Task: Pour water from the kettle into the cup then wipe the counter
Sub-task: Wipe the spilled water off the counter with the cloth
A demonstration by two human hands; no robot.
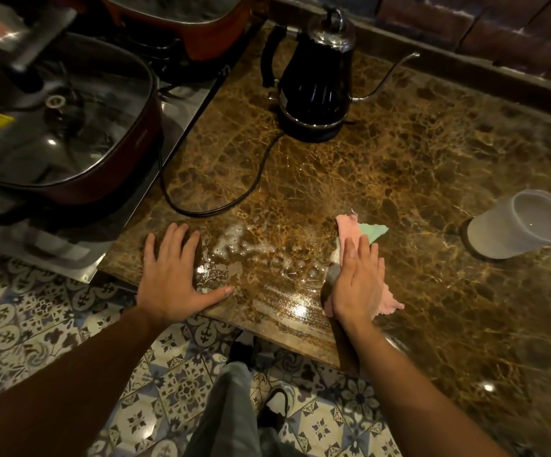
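Observation:
A black gooseneck kettle (pixel 313 90) stands on its base at the back of the brown marble counter (pixel 432 153). At the right a translucent plastic cup (pixel 519 224) sits on a dark coaster, with a little water in it. My right hand (pixel 358 280) presses flat on a pink and green cloth (pixel 349 230) near the counter's front edge. Spilled water with bubbles (pixel 244 250) lies between my hands. My left hand (pixel 173 275) rests flat on the counter's front left corner, fingers spread, holding nothing.
The kettle's black cord (pixel 231 202) loops across the counter to the left. Two large red cookers with glass lids (pixel 53 127) sit on a steel surface at the left. A brick wall (pixel 481 21) runs behind. Patterned floor tiles (pixel 36 311) lie below.

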